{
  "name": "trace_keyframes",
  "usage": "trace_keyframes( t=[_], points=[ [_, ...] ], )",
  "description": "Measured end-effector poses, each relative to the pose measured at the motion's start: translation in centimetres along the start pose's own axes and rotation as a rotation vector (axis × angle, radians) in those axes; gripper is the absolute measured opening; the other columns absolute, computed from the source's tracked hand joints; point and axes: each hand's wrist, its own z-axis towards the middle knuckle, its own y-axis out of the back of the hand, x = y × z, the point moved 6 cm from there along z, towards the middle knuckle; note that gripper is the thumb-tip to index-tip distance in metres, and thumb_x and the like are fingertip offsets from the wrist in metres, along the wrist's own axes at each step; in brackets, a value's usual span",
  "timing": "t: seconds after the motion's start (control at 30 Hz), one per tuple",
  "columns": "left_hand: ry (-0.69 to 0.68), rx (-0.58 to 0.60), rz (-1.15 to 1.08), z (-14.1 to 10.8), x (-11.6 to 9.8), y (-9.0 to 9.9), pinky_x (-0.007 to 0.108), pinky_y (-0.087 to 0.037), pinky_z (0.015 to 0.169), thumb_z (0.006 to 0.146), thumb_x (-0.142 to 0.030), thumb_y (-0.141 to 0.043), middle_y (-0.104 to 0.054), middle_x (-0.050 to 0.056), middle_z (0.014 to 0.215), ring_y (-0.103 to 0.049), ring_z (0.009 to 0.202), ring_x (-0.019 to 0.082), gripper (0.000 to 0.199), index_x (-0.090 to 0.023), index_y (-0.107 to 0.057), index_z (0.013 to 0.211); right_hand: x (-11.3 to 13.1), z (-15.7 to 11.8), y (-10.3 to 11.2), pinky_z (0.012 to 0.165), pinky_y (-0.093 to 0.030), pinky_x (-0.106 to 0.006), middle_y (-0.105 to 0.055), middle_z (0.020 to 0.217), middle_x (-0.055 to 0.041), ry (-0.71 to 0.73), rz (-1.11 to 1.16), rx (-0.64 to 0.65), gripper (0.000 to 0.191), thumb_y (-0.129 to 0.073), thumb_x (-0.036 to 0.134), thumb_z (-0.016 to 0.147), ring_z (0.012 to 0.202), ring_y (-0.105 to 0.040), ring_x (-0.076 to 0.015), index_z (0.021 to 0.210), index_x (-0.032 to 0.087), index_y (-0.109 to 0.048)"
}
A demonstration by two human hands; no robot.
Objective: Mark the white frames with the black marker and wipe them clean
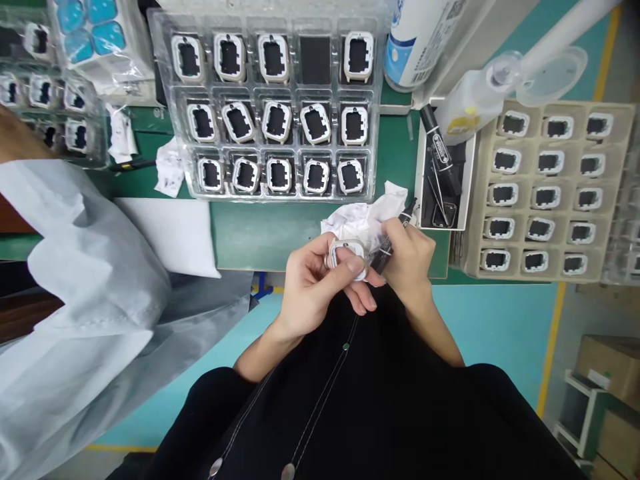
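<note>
My left hand holds a white watch-case frame between thumb and fingers, in front of my body. Close beside it on the right, my right hand is closed around a black marker pen, whose lower end is at the frame's right edge. Crumpled white cloth lies just behind both hands. Farther back, a clear plastic tray carries rows of similar frames, with one compartment in its back row holding no frame.
At right, a beige tray holds more frames. A small white box contains markers and tweezers. Bottles stand behind it. A co-worker's grey sleeve is at left, near a white pad.
</note>
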Motion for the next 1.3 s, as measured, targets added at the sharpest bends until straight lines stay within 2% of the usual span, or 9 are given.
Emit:
trace_keyframes(
  t=[0.23,0.43,0.6,0.83,0.93,1.1,1.3],
  points=[
    [-0.001,0.137,-0.017,-0.1,-0.3,-0.8,0.027,-0.07,0.051,0.109,-0.042,-0.088,-0.092,0.012,0.097,-0.086,0.062,0.022,0.036,-0.02,-0.063,0.096,0.0,-0.1,-0.2,0.063,-0.023,-0.033,-0.048,0.07,0.0038,0.005,-0.064,0.038,0.004,-0.068,0.023,0.09,0.064,-0.038,-0.0162,0.093,0.025,-0.069],
    [-0.019,0.144,0.031,0.1,0.2,-0.1,0.027,-0.066,0.044,0.106,-0.053,-0.09,-0.09,0.01,0.091,-0.082,0.055,0.022,0.048,-0.022,-0.057,0.091,0.0,-0.1,-0.4,0.064,-0.021,-0.034,-0.047,0.07,0.0037,-0.021,-0.057,0.04,0.007,-0.069,0.021,0.085,0.065,-0.036,-0.016,0.091,0.025,-0.069],
    [-0.077,0.18,0.005,0.4,0.4,0.1,0.023,-0.061,0.039,0.108,-0.05,-0.087,-0.09,0.009,0.089,-0.08,0.052,0.021,0.049,-0.024,-0.05,0.09,-0.1,-0.2,-0.6,0.065,-0.019,-0.035,-0.048,0.071,0.0032,-0.048,-0.048,0.07,0.01,-0.07,0.021,0.084,0.066,-0.036,-0.016,0.093,0.025,-0.071],
    [-0.035,0.172,0.012,0.6,0.8,0.4,0.025,-0.059,0.036,0.104,-0.06,-0.09,-0.091,0.01,0.09,-0.077,0.047,0.021,0.057,-0.025,-0.046,0.09,-0.2,-0.1,-0.7,0.063,-0.019,-0.034,-0.046,0.069,0.0031,-0.048,-0.062,0.076,0.016,-0.064,0.015,0.082,0.066,-0.034,-0.0162,0.092,0.025,-0.071],
    [-0.069,0.108,0.024,0.5,0.5,0.5,0.024,-0.059,0.036,0.105,-0.055,-0.09,-0.09,0.008,0.086,-0.077,0.046,0.021,0.053,-0.024,-0.05,0.089,-0.1,-0.1,-0.5,0.063,-0.019,-0.034,-0.046,0.07,0.0031,-0.049,-0.042,0.066,0.012,-0.065,0.017,0.086,0.066,-0.034,-0.016,0.093,0.025,-0.072],
    [-0.093,-0.083,0.075,0.2,-0.1,0.7,0.023,-0.062,0.04,0.107,-0.041,-0.089,-0.091,0.008,0.09,-0.08,0.052,0.019,0.038,-0.021,-0.061,0.091,0.0,0.0,-0.4,0.064,-0.019,-0.035,-0.048,0.071,0.0024,-0.034,-0.044,0.073,0.007,-0.067,0.02,0.092,0.067,-0.034,-0.0159,0.093,0.024,-0.073],
    [-0.029,-0.128,0.019,0.6,-0.2,0.8,0.02,-0.06,0.039,0.102,-0.039,-0.094,-0.088,0.005,0.08,-0.078,0.048,0.018,0.036,-0.02,-0.066,0.089,0.0,0.2,-0.3,0.064,-0.019,-0.034,-0.047,0.07,0.0024,-0.035,-0.052,0.053,0.011,-0.065,0.016,0.09,0.067,-0.034,-0.0157,0.09,0.023,-0.072]
  ],
)
